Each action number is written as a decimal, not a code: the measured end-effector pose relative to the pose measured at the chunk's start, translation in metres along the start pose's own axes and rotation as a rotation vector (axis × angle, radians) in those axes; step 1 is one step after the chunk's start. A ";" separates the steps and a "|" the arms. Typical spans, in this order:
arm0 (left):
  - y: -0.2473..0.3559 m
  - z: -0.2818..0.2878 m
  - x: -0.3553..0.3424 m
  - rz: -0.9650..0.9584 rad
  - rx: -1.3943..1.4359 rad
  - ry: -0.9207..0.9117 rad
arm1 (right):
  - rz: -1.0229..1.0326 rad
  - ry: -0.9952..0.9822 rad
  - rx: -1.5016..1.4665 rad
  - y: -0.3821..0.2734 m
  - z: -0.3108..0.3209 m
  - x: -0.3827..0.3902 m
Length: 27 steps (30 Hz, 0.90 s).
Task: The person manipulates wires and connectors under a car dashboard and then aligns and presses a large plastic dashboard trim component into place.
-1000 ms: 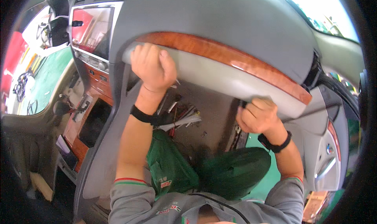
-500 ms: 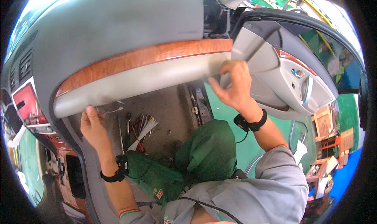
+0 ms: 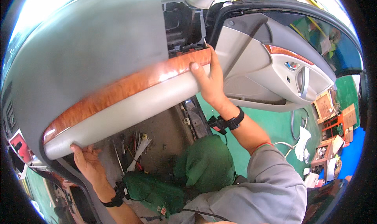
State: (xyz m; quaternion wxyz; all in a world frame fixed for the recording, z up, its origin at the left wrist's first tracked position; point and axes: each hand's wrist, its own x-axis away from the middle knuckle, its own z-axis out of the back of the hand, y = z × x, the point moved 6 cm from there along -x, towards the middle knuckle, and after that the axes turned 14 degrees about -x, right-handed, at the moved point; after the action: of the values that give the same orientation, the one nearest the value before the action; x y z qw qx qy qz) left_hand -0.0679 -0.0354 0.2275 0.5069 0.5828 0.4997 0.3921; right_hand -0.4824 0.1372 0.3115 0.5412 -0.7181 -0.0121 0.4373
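Observation:
A long dashboard trim panel point(image 3: 133, 112) spans the passenger side, cream below with a glossy wood-grain strip point(image 3: 125, 84) along its top. My right hand point(image 3: 210, 78) grips its right end, thumb on the front and fingers round the end edge. At the lower left edge, my left hand point(image 3: 88, 163) has its thumb against the cream face and its fingers curled under, partly hidden. The grey dashboard point(image 3: 98, 43) lies above the panel. Past its right end an open black cavity point(image 3: 182, 25) shows.
The open car door point(image 3: 275, 63) stands at the right. On the footwell floor point(image 3: 165, 129) lie several tools and white cable ties point(image 3: 139, 151), near my green-trousered knee point(image 3: 208, 161). Wooden boxes point(image 3: 324, 106) and a hose point(image 3: 293, 126) are outside on the green floor.
My right hand has moved up and left from below the panel's right end onto its wood-grain corner. My left hand remains at the lower left edge. The whole view has shifted.

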 end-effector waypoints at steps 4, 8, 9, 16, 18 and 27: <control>-0.004 -0.009 0.001 0.026 -0.050 0.080 | -0.033 0.049 0.038 -0.004 0.001 0.002; 0.006 -0.018 0.004 0.060 -0.069 0.163 | -0.102 -0.044 -0.178 0.021 0.010 0.002; 0.012 -0.012 0.004 0.045 -0.089 0.145 | -0.142 -0.089 -0.285 0.024 0.013 0.006; 0.075 -0.019 0.025 -0.307 -1.019 0.015 | -0.297 -0.245 -0.418 0.083 0.034 0.043; 0.109 -0.091 0.051 -0.845 -1.360 0.139 | -0.447 -0.284 -0.357 0.112 0.028 0.058; 0.099 -0.194 0.037 -1.247 -1.953 0.066 | -0.411 -0.251 -0.201 0.152 0.039 0.062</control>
State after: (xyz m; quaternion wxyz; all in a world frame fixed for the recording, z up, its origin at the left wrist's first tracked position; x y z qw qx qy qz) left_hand -0.2291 0.0402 0.3572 0.8331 -0.4147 0.1979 0.3080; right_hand -0.5382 0.1347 0.1522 0.5391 -0.6908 -0.2680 0.4005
